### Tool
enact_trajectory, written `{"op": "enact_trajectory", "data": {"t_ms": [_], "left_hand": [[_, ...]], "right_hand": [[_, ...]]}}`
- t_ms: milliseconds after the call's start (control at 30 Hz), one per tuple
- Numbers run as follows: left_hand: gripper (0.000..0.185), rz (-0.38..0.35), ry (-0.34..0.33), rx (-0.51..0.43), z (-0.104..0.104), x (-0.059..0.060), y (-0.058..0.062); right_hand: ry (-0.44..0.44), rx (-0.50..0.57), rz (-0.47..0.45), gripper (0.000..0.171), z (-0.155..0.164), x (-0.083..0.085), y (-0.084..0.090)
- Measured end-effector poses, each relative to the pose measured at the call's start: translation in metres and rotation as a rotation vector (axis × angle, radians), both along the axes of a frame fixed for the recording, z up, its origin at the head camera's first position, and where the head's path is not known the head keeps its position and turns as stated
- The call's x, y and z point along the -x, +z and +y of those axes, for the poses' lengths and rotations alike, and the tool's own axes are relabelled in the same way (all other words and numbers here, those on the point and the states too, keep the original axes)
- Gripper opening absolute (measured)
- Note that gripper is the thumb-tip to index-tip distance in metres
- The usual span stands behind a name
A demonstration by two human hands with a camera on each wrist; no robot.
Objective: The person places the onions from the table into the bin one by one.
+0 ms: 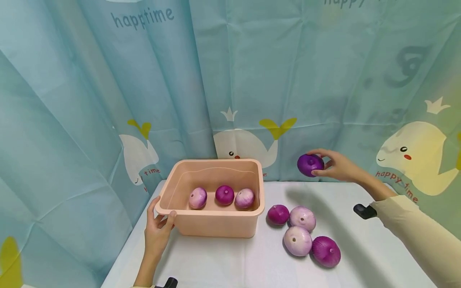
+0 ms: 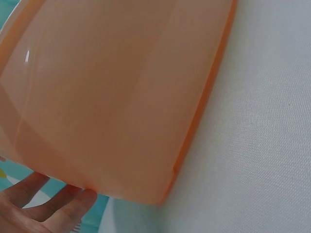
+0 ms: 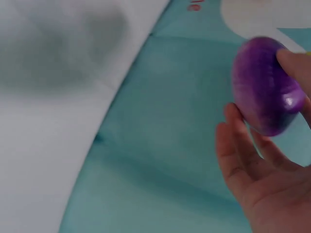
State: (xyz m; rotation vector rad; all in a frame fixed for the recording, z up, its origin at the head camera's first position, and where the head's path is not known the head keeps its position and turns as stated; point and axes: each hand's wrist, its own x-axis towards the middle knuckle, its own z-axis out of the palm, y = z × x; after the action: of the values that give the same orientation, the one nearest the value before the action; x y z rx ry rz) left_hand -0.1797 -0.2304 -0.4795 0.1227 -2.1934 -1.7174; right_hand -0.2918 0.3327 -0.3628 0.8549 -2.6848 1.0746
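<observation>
My right hand [image 1: 335, 165] holds a dark purple onion [image 1: 310, 164] in the air above the table's back edge, to the right of the tub; the right wrist view shows the fingers curled round this onion [image 3: 265, 87]. My left hand [image 1: 158, 228] grips the front left corner of a peach plastic tub [image 1: 216, 224], thumb on the rim. Its wall [image 2: 112, 92] fills the left wrist view, with my fingers [image 2: 43, 204] beneath. Three onions [image 1: 225, 195] lie inside the tub. Several more onions [image 1: 303, 235], purple and pale, lie on the table to its right.
The white table [image 1: 234, 264] ends at a teal whale-print curtain [image 1: 252, 80] hanging behind and to the left. A small black object [image 1: 364, 211] sits by my right sleeve. Another black item [image 1: 169, 283] shows at the bottom edge.
</observation>
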Motion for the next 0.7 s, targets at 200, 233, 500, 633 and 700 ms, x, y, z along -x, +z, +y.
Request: {"op": "enact_trajectory", "data": {"t_ms": [200,233,500,633,700], "left_hand": [[0.071,-0.005,-0.002,-0.003,0.0,0.0,0.0],[0.071,-0.005,-0.003,-0.003,0.0,0.0,0.0],[0.072,-0.004,-0.005,-0.002,0.0,-0.001,0.001],[0.072,-0.012,-0.007,-0.003,0.001,-0.002,0.002],[0.072,-0.013,-0.007,-0.004,0.001,-0.002,0.003]], "right_hand": [[-0.133,0.046,0.064,0.061,-0.008,0.003,0.018],[-0.156,0.053,0.062,0.061,-0.01,0.004,0.02],[-0.265,0.071,0.051,0.062,-0.018,0.005,0.025],[-0.271,0.064,0.058,0.063,-0.018,0.006,0.024],[-0.275,0.065,0.052,0.062,-0.018,0.006,0.023]]}}
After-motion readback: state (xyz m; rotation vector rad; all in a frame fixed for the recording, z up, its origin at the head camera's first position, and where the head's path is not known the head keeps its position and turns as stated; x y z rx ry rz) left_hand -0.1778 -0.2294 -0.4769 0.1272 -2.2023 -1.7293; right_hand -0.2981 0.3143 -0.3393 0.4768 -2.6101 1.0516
